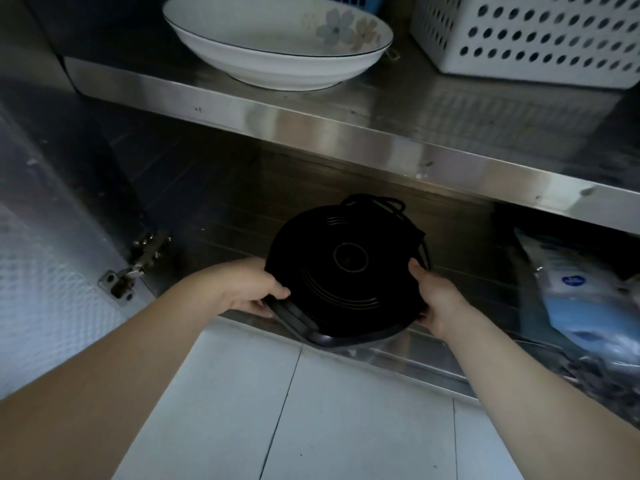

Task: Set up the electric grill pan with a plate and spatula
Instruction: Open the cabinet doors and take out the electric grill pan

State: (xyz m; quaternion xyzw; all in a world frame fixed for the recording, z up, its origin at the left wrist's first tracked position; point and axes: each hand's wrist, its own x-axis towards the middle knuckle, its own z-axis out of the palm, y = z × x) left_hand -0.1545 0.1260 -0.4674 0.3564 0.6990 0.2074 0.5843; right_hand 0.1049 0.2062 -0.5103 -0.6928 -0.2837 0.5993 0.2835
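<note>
White perforated basket (540, 39) on upper steel shelf (311, 116), right side. Blue basket (349, 2) behind, mostly hidden. Blue-and-white plastic packages (581, 306) on lower shelf, far right. Metal hinge (133, 268) on open cabinet door (45, 258) at left. White tiled floor (311, 410) below.

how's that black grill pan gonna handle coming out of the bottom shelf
Likely rigid and fairly heavy: both the left hand and right hand grip the grill pan. Its loose cord behind may drag or snag.
</note>
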